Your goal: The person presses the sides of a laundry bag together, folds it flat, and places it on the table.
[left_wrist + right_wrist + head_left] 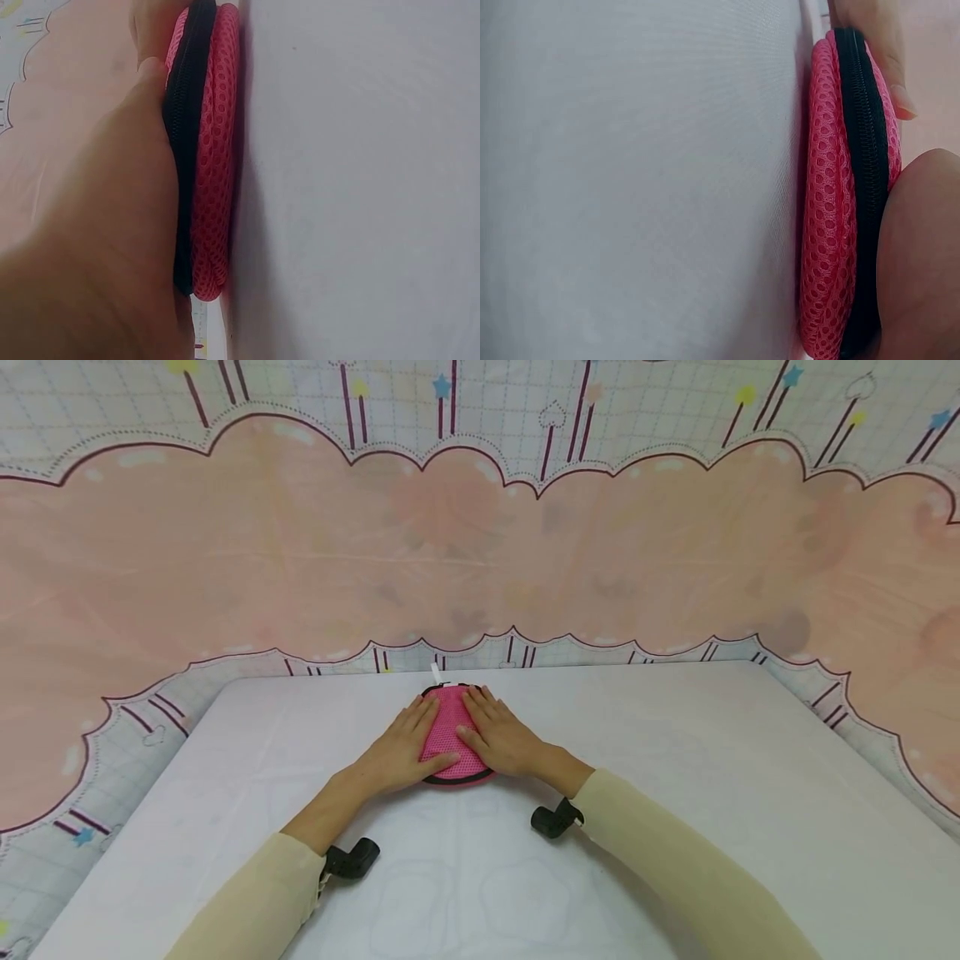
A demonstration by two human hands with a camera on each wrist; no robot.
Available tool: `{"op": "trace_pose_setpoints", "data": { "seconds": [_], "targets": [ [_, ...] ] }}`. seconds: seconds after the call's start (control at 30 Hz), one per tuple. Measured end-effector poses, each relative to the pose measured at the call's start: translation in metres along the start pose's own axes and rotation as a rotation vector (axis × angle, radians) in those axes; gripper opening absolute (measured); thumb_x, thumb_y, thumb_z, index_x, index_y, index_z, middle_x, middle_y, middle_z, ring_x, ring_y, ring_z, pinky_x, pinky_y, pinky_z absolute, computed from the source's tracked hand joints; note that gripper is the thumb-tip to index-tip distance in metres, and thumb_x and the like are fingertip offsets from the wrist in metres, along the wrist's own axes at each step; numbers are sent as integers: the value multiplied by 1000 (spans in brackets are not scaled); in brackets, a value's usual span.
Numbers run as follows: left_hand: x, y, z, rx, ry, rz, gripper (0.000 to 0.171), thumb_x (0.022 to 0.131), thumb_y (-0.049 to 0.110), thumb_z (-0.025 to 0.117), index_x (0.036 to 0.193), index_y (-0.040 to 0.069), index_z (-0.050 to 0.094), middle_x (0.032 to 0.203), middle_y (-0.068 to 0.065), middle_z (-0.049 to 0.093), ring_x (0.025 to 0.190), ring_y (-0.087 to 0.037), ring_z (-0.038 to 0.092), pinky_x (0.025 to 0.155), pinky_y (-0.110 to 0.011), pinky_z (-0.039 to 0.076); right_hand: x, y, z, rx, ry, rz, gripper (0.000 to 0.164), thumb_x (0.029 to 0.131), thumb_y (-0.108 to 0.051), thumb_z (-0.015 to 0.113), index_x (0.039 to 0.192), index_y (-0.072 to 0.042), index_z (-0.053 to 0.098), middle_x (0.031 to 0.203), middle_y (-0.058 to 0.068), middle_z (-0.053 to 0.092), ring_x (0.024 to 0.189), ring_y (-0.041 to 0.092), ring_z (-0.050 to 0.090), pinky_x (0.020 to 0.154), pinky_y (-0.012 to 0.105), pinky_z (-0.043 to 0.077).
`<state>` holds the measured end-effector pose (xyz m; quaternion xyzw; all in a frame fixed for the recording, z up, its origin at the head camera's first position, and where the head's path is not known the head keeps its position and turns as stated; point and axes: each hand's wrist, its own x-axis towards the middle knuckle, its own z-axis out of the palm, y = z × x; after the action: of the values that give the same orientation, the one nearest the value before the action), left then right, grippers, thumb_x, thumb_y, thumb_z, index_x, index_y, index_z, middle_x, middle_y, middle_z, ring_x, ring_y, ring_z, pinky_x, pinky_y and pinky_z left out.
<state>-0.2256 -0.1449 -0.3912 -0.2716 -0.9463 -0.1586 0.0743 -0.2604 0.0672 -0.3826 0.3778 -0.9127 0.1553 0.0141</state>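
Note:
A pink mesh pouch (448, 727) with a black zipper round its edge lies flat on the white table. My left hand (408, 747) rests on its left side, fingers straight and pointing away, thumb across the near part. On the right side my right hand (501, 735) presses down with extended fingers, its thumb reaching toward the middle. Seen edge-on in the left wrist view, the black zipper (187, 97) runs above a soft pink mesh side (216, 157). The right wrist view shows the same zipper (866, 142) closed along the stretch in sight.
The white tabletop (675, 760) spreads around the pouch. A white tag (436, 673) sticks up at the pouch's far edge. Behind the table hangs a peach and white patterned cloth (480, 552). Small black wrist cameras (352, 858) sit at both cuffs.

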Motion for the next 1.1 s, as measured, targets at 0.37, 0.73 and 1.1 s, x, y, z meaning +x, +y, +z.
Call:
{"op": "trace_pose_setpoints", "data": {
  "seconds": [0.37,0.73,1.1],
  "targets": [
    [-1,-1,2,-10,24,-6,90,90,53,55,147,-9,21,155,-22,17,143,-37,9,115,-46,11,0,0,1,-1,17,8,63,104,-38,29,150,3,15,157,20,10,144,34,5,115,46,9],
    [0,-3,1,-2,44,6,90,90,51,57,146,-10,22,154,-23,18,142,-37,11,115,-46,12,2,-1,0,0,33,0,63,104,-37,29,150,3,15,156,20,10,144,34,5,115,46,10],
    [-2,3,-1,-79,-5,-56,89,90,50,59,146,-10,23,153,-23,20,141,-40,13,113,-50,14,-1,-2,-1,90,-28,26,66,103,-42,31,151,1,15,157,17,14,144,35,6,114,49,12]
  ]
}}
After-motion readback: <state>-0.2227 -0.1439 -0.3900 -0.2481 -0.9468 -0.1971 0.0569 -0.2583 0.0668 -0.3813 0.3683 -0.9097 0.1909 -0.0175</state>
